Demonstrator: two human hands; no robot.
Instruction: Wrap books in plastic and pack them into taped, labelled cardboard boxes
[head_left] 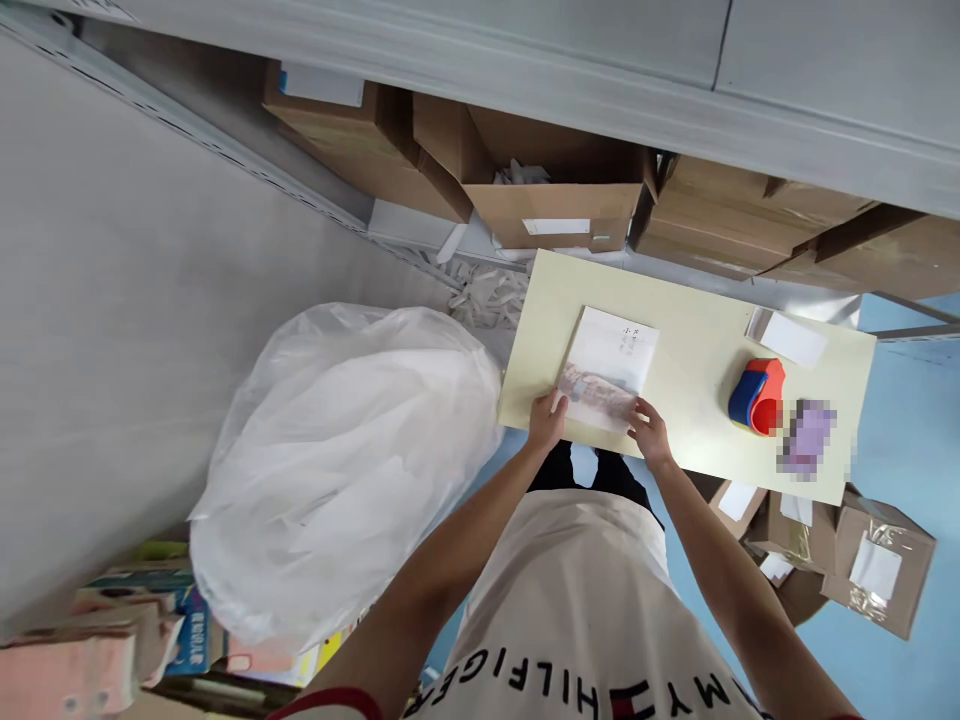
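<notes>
A pale book [609, 365] with a soft landscape picture and dark characters on its cover lies on the light yellow table [697, 340]. My left hand [548, 420] grips its lower left edge, thumb on the cover. On the lower right corner, my right hand [649, 434] has its fingers closed round the edge, with the fingertips over the cover. What the fingers do underneath the book is hidden. To the right on the same table stands a red and blue tape dispenser [756, 397].
A white paper stack [796, 339] and a blurred purple item [810, 438] lie at the table's right. Open cardboard boxes [555, 205] line the shelf behind. A big plastic bag [345, 470] bulges at left; taped parcels [877, 565] sit below right, stacked books [75, 665] lower left.
</notes>
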